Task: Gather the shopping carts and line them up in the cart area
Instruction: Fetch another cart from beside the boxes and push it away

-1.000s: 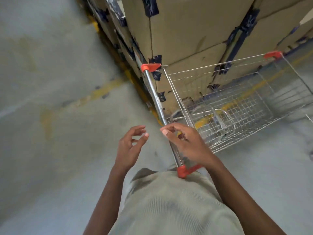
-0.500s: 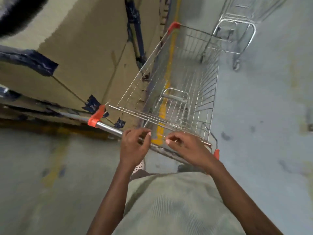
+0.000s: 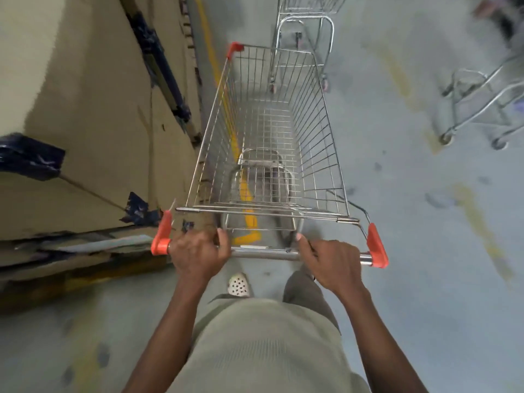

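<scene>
Work is partly done: left hand [image 3: 198, 256] and right hand [image 3: 333, 263] wrap tight round the handle [image 3: 263, 254] of one cart [image 3: 272, 131], and another cart [image 3: 303, 29] waits ahead of them, not joined yet.

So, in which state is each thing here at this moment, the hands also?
pushed cart, upright, basket empty
left hand, grips the handle
right hand, grips the handle
cart ahead, upright, partly out of frame
carts at right, upright, blurred
cardboard boxes, stacked, taped
</scene>
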{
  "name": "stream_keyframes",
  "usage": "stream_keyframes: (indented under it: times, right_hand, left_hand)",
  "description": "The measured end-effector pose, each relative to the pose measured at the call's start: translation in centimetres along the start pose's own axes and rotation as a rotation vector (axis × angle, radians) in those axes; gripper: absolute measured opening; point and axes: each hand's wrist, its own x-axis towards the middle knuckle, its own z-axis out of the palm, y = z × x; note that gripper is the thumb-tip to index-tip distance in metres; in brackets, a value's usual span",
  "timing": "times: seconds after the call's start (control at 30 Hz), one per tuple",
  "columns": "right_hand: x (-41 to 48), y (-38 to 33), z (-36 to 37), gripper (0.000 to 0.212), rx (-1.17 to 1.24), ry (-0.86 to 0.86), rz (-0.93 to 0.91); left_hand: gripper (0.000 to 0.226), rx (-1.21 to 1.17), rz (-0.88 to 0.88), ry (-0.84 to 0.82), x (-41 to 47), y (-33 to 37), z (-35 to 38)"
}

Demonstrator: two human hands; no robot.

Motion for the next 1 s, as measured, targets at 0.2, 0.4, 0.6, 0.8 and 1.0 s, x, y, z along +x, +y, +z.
stream_keyframes:
  times: [0.2, 0.4, 0.6, 0.8, 1.0]
  right_hand:
    - [0.3, -1.0, 1.7, 0.067, -0.042, 0.132, 0.175]
    - [4.6, 0.7, 0.8, 0.065, -0.052, 0.220, 0.181]
    - [10.8, 3.8, -0.4, 0.069, -0.057, 0.254, 0.135]
    - [16.4, 5.6, -1.6, 0.066, -0.061, 0.243, 0.141]
    - [20.5, 7.1, -2.7, 0.067, -0.025, 0.238, 0.149]
  left_hand:
    - [0.057, 0.032, 0.014, -0.059, 0.5, -0.1, 0.2]
    - [0.052, 0.013, 0.029, 0.008, 3.7, 2.7, 0.5]
    - [0.044, -0.020, 0.030, 0.040, 8.9, 6.7, 1.2]
    - [0.054, 0.048, 0.046, -0.010, 15.8, 8.7, 3.3]
    - [0.056, -0.028, 0.109, 0.060, 22.2, 11.1, 4.2]
